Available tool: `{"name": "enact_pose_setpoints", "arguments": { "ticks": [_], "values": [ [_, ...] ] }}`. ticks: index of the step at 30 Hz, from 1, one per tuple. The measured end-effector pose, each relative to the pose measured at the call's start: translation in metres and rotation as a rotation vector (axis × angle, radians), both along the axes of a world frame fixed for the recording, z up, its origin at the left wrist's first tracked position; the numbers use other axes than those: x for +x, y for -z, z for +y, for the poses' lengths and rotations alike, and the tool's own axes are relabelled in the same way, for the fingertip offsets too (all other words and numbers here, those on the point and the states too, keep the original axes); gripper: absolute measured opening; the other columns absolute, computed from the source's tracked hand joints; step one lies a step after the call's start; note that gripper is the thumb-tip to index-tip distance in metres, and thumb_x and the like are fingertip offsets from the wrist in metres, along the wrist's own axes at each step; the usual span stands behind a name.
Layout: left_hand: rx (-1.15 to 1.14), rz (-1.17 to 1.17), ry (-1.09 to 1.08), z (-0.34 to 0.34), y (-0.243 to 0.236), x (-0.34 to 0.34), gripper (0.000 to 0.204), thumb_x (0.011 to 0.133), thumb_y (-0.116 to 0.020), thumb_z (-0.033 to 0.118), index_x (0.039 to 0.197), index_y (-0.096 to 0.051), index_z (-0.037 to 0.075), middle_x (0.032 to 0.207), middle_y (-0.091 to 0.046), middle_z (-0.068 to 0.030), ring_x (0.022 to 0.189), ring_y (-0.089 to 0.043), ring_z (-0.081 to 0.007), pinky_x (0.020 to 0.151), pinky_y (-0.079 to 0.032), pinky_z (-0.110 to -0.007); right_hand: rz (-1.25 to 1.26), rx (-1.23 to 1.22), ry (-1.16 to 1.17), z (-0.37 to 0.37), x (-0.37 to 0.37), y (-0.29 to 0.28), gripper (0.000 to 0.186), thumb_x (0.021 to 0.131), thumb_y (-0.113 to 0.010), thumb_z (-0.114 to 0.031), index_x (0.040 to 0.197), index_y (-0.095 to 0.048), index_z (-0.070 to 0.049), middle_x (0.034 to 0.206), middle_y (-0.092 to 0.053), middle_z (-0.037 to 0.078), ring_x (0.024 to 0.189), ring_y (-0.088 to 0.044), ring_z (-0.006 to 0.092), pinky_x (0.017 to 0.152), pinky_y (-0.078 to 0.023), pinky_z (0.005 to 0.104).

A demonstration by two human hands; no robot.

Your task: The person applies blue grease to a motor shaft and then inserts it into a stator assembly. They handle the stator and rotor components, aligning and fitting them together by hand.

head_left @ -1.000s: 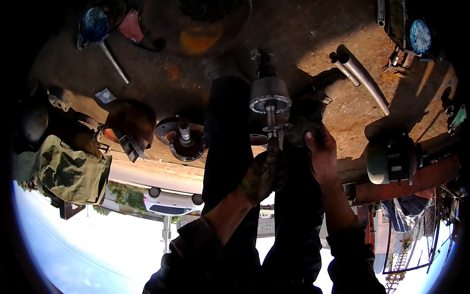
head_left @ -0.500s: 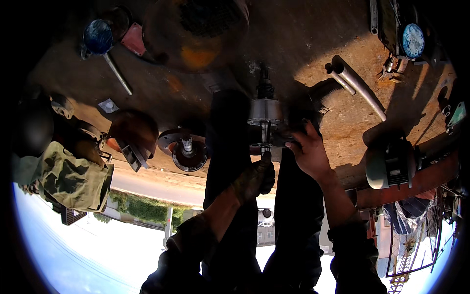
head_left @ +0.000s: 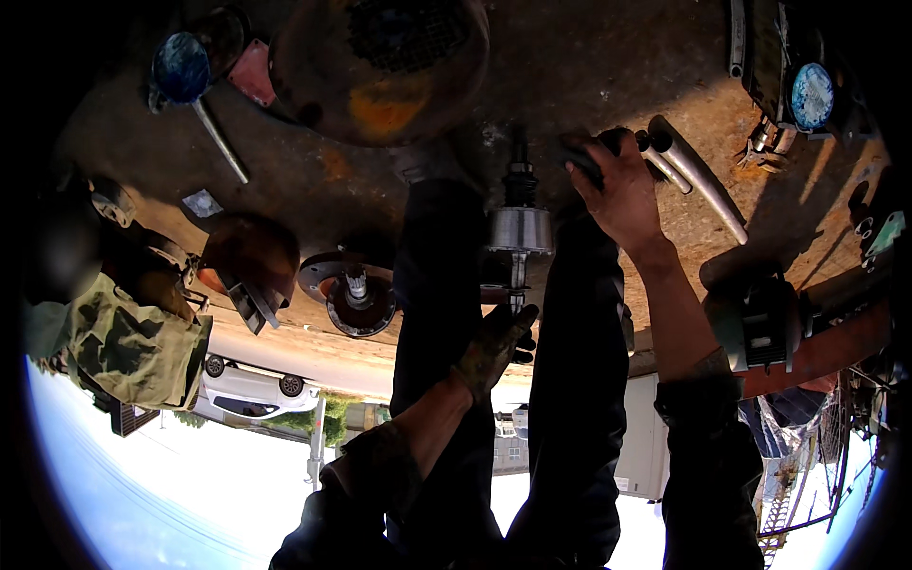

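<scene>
Between my legs a silvery metal shaft [head_left: 518,269] runs from a shiny cylindrical part [head_left: 521,231], with a dark ribbed section beyond it. My left hand [head_left: 494,353], which looks darkened or gloved, is closed around the near end of the shaft, its thumb along it. Farther off and to the right, my right hand [head_left: 627,195] is closed, with a dark object [head_left: 582,163] between thumb and fingers; shadow hides its kind. Just right of that hand lie two metal tubes [head_left: 701,185].
At left are a flanged part with a splined shaft [head_left: 357,287], a rusty rounded housing [head_left: 249,256], and a blue-topped part with a rod [head_left: 182,68]. A large round drum [head_left: 380,71] stands ahead. A motor-like unit [head_left: 760,328] sits at right; a camouflage cloth [head_left: 138,332] lies far left.
My right hand has moved away from the shaft, forward and slightly right, toward the tubes. My left hand remains at the shaft's near end, slightly shifted. A white car has come into view.
</scene>
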State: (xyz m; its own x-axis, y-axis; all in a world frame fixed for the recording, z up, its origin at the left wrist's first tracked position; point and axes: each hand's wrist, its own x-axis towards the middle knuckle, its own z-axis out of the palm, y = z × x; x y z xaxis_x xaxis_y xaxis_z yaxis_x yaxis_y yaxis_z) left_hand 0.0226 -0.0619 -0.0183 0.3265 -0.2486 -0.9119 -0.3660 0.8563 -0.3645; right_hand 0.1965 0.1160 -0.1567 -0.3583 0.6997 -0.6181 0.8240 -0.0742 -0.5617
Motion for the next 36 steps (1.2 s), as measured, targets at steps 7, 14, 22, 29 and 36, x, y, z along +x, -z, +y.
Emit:
{"name": "enact_pose_setpoints", "arguments": {
  "ticks": [7, 14, 22, 29, 36],
  "values": [
    [-0.038, -0.061, 0.087, 0.007, 0.012, 0.006, 0.038, 0.1, -0.066, 0.052, 0.092, -0.054, 0.017, 0.074, -0.048, 0.0045, 0.062, -0.051, -0.0075, 0.056, -0.042, -0.025, 0.132, 0.052, -0.458, -0.003, -0.042, 0.024, 0.038, 0.081, -0.067, 0.001, 0.112, -0.076, -0.017, 0.123, -0.051, 0.013, 0.127, -0.05, 0.0333, 0.092, -0.06, 0.0427],
    [-0.212, -0.236, -0.422, 0.01, 0.013, -0.01, 0.044, 0.108, -0.058, 0.039, 0.072, -0.037, 0.025, 0.058, -0.03, 0.0101, 0.046, -0.032, -0.0051, 0.041, -0.024, -0.025, 0.167, -0.041, -0.127, -0.027, -0.017, 0.034, 0.038, 0.086, -0.068, 0.0, 0.118, -0.076, -0.018, 0.124, -0.051, 0.016, 0.121, -0.051, 0.0386, 0.105, -0.05, 0.0455],
    [-0.242, -0.373, -0.77, 0.046, 0.004, -0.019, 0.035, 0.109, -0.053, 0.034, 0.077, -0.047, 0.019, 0.061, -0.031, 0.009, 0.047, -0.029, -0.0064, 0.044, -0.027, -0.024, 0.124, -0.064, 0.061, -0.064, -0.002, 0.04, 0.034, 0.09, -0.072, 0.0, 0.122, -0.072, -0.011, 0.12, -0.054, 0.02, 0.107, -0.061, 0.0395, 0.091, -0.053, 0.0438],
    [-0.271, -0.177, -0.474, 0.065, -0.006, -0.018, 0.034, 0.109, -0.053, 0.031, 0.077, -0.047, 0.023, 0.06, -0.03, 0.0103, 0.048, -0.032, -0.0036, 0.043, -0.024, -0.022, 0.012, -0.328, 0.17, -0.065, -0.018, 0.054, 0.027, 0.099, -0.069, -0.01, 0.125, -0.068, -0.007, 0.119, -0.062, 0.018, 0.111, -0.065, 0.0316, 0.093, -0.053, 0.0368],
    [-0.234, -0.519, -0.946, 0.054, 0.007, -0.018, 0.043, 0.109, -0.052, 0.032, 0.068, -0.041, 0.023, 0.056, -0.025, 0.0116, 0.045, -0.029, -0.0045, 0.042, -0.023, -0.022, 0.052, -0.59, 0.197, -0.061, -0.012, 0.057, 0.036, 0.102, -0.066, -0.015, 0.134, -0.059, 0.0, 0.125, -0.066, 0.017, 0.117, -0.062, 0.0247, 0.1, -0.049, 0.0363]
  ]
}}
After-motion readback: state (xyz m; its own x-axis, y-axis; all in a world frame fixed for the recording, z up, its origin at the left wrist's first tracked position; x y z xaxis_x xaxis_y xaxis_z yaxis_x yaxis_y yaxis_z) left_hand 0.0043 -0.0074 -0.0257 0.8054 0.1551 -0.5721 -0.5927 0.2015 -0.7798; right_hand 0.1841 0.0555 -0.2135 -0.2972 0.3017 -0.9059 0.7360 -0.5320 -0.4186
